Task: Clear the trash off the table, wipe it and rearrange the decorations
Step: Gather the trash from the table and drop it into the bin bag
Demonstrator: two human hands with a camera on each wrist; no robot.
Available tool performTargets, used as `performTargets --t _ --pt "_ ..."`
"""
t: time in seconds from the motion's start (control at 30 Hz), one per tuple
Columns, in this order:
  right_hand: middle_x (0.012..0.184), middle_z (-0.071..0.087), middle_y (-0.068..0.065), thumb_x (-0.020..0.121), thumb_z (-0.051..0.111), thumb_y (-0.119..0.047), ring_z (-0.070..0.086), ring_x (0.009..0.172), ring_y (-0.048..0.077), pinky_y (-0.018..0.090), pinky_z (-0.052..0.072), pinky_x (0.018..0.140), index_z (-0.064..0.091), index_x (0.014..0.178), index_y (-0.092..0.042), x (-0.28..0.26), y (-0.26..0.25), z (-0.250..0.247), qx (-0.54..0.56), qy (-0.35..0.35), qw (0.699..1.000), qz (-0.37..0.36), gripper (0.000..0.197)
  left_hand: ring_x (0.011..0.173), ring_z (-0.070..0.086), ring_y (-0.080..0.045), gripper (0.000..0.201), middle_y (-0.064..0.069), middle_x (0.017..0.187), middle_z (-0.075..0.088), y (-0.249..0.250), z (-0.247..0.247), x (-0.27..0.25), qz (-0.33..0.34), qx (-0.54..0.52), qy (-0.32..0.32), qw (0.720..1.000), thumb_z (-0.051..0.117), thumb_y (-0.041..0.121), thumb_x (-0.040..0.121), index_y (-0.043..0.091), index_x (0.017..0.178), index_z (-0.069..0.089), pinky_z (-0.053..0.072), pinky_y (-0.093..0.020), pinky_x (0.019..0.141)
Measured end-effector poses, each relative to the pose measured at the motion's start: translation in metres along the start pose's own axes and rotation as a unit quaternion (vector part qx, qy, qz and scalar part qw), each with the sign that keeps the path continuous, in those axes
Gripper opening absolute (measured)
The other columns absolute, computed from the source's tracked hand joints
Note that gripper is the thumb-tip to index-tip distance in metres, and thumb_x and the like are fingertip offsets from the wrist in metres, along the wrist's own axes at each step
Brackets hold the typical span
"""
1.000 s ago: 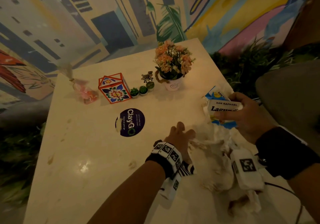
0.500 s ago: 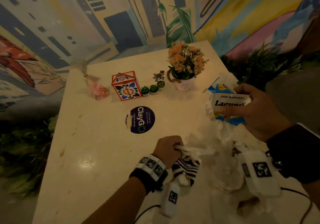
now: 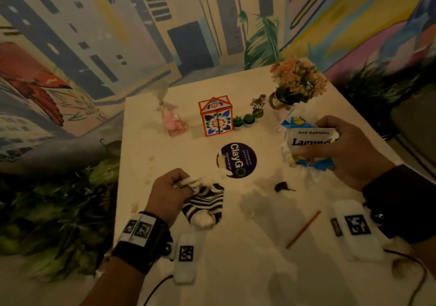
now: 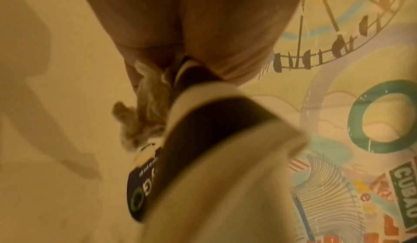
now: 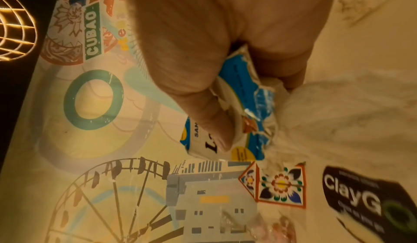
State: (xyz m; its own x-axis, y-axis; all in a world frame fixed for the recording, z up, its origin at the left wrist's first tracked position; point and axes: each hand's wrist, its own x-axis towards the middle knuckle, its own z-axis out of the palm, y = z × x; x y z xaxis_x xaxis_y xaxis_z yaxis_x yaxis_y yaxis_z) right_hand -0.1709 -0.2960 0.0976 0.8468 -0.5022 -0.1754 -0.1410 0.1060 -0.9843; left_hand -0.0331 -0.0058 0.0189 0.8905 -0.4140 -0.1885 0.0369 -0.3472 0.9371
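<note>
My left hand (image 3: 175,187) grips a crumpled white tissue (image 3: 210,180) together with a black-and-white striped wrapper (image 3: 205,207) just above the table (image 3: 151,211). In the left wrist view the left hand (image 4: 203,33) is curled round the tissue (image 4: 146,108) and the striped wrapper (image 4: 203,122). My right hand (image 3: 342,154) holds a blue-and-white carton (image 3: 306,140) with tissue bunched under it, off the table's right side. The right wrist view shows the thumb of that right hand (image 5: 214,68) pressed on the carton (image 5: 246,104).
A thin wooden stick (image 3: 303,229) and a dark scrap (image 3: 282,186) lie near me. A purple round sticker (image 3: 238,159) sits mid-table. At the back stand a flower pot (image 3: 297,83), floral box (image 3: 215,116), small cacti (image 3: 245,120) and pink bag (image 3: 174,123). Plants border the table.
My left hand went from lying flat on the tissue heap to gripping tissue and the striped wrapper. It has drawn them leftward, uncovering the stick and dark scrap. The right hand keeps the carton.
</note>
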Motion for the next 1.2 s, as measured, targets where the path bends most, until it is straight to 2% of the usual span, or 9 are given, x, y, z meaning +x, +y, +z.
performTargets --t 0.07,0.13,0.4,0.53,0.67,0.8,1.0,1.13,1.2 --pt "0.090 0.065 0.010 0.043 0.080 -0.009 0.064 0.078 0.023 0.028 0.058 0.053 0.046 0.079 -0.017 -0.011 0.002 0.030 0.032 0.000 0.999 0.022 0.050 0.060 0.053 -0.014 0.023 -0.012 0.063 0.055 -0.008 -0.033 0.002 -0.003 -0.015 -0.004 1.000 0.067 -0.012 0.075 0.005 0.066 0.054 0.047 -0.024 0.055" --pt "0.089 0.065 0.010 0.050 0.073 -0.004 0.064 0.078 0.025 0.035 0.060 0.063 0.046 0.080 -0.015 -0.019 0.005 0.061 0.038 -0.004 0.998 0.041 0.042 0.061 0.055 -0.015 0.028 -0.007 0.061 0.056 -0.015 -0.065 0.003 0.001 -0.017 -0.001 1.000 0.068 -0.012 0.074 0.010 0.063 0.055 0.048 -0.028 0.058" --pt "0.088 0.066 0.009 0.061 0.072 0.008 0.066 0.079 0.024 0.027 0.056 0.056 0.047 0.080 -0.016 -0.047 0.032 0.159 0.039 -0.026 0.995 0.088 0.039 0.058 0.054 -0.006 0.024 -0.008 0.064 0.056 -0.046 -0.149 -0.022 0.013 0.036 0.052 0.998 0.068 -0.007 0.077 0.008 0.066 0.053 0.048 -0.018 0.053" --pt "0.081 0.069 0.008 0.061 0.071 0.013 0.069 0.071 0.020 0.024 0.055 0.053 0.049 0.081 -0.015 -0.052 0.029 0.202 0.032 -0.099 0.991 0.084 0.041 0.071 0.059 -0.019 0.026 -0.010 0.070 0.062 -0.072 -0.191 -0.052 -0.025 0.038 0.117 0.992 0.072 -0.004 0.074 0.018 0.064 0.060 0.052 -0.038 0.068" --pt "0.067 0.071 0.001 0.047 0.073 0.003 0.071 0.067 0.017 0.027 0.057 0.055 0.049 0.076 -0.015 -0.062 0.029 0.247 0.039 -0.164 0.982 0.084 0.041 0.066 0.057 -0.014 0.026 -0.008 0.067 0.059 -0.099 -0.228 -0.081 -0.058 0.044 0.173 0.982 0.069 -0.006 0.076 0.013 0.064 0.056 0.051 -0.030 0.061" --pt "0.073 0.070 0.007 0.048 0.073 0.001 0.069 0.069 0.023 0.030 0.057 0.057 0.051 0.076 -0.014 -0.070 0.032 0.287 0.044 -0.203 0.974 0.094 0.039 0.071 0.058 -0.023 0.019 -0.013 0.069 0.060 -0.143 -0.269 -0.101 -0.117 0.055 0.216 0.968 0.072 -0.002 0.074 0.008 0.067 0.057 0.050 -0.041 0.066" --pt "0.075 0.069 0.011 0.071 0.059 0.017 0.067 0.068 0.020 0.027 0.055 0.053 0.050 0.078 -0.011 -0.079 0.068 0.365 0.049 -0.192 0.969 0.145 0.031 0.075 0.062 -0.032 0.024 -0.021 0.074 0.062 -0.230 -0.322 -0.093 -0.191 0.044 0.220 0.956 0.071 -0.001 0.073 0.016 0.062 0.059 0.054 -0.051 0.070" --pt "0.090 0.066 0.015 0.077 0.051 0.017 0.067 0.080 0.025 0.031 0.056 0.061 0.051 0.091 -0.009 -0.089 0.110 0.444 0.072 -0.167 0.964 0.196 0.030 0.072 0.057 -0.028 0.027 -0.018 0.073 0.059 -0.282 -0.344 -0.079 -0.221 0.089 0.194 0.952 0.071 0.003 0.076 0.021 0.059 0.059 0.048 -0.040 0.062" --pt "0.087 0.066 0.012 0.076 0.049 0.018 0.065 0.083 0.027 0.031 0.056 0.062 0.052 0.085 -0.010 -0.095 0.134 0.487 0.088 -0.153 0.963 0.204 0.030 0.070 0.054 -0.025 0.016 -0.011 0.072 0.057 -0.301 -0.351 -0.072 -0.228 0.162 0.171 0.945 0.068 0.005 0.079 0.014 0.070 0.059 0.042 -0.032 0.059"
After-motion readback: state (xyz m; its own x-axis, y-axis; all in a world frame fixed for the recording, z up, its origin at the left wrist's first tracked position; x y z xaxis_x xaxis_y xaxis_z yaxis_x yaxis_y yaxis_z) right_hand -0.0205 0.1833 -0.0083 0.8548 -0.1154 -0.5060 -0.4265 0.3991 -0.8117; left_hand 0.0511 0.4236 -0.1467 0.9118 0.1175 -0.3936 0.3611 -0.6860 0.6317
